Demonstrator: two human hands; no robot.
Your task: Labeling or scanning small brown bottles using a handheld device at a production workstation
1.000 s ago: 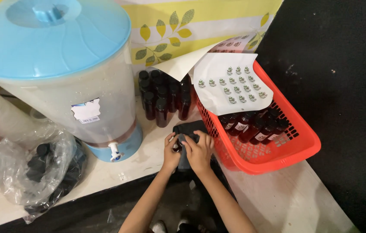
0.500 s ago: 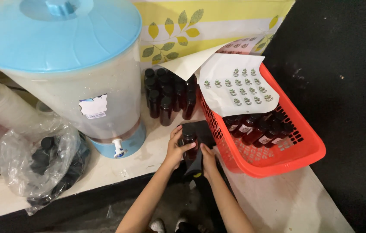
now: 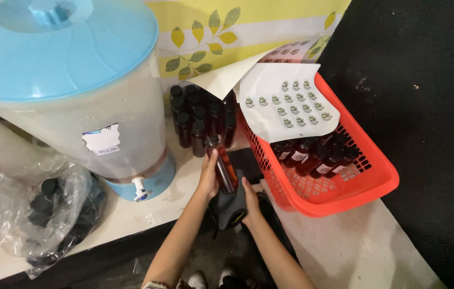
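My left hand (image 3: pixel 208 176) grips a small amber bottle (image 3: pixel 226 170) with a dark cap, tilted with its cap toward the back. My right hand (image 3: pixel 249 200) holds a dark cloth (image 3: pixel 231 206) pressed against the bottle's lower end. Just behind stands a cluster of several dark-capped brown bottles (image 3: pixel 201 115) on the white counter (image 3: pixel 130 214). To the right, a red plastic basket (image 3: pixel 345 192) holds several labelled bottles (image 3: pixel 312 155) lying on their sides.
A large drink dispenser (image 3: pixel 77 96) with a blue lid and a white tap (image 3: pixel 140 188) fills the left. A clear plastic bag of black caps (image 3: pixel 45 208) lies at the lower left. A white sheet of small stickers (image 3: pixel 286 104) rests over the basket's back edge.
The bottle has come up out of the cloth and now shows between my hands; my left hand has shifted up along it while the right stays on the cloth.
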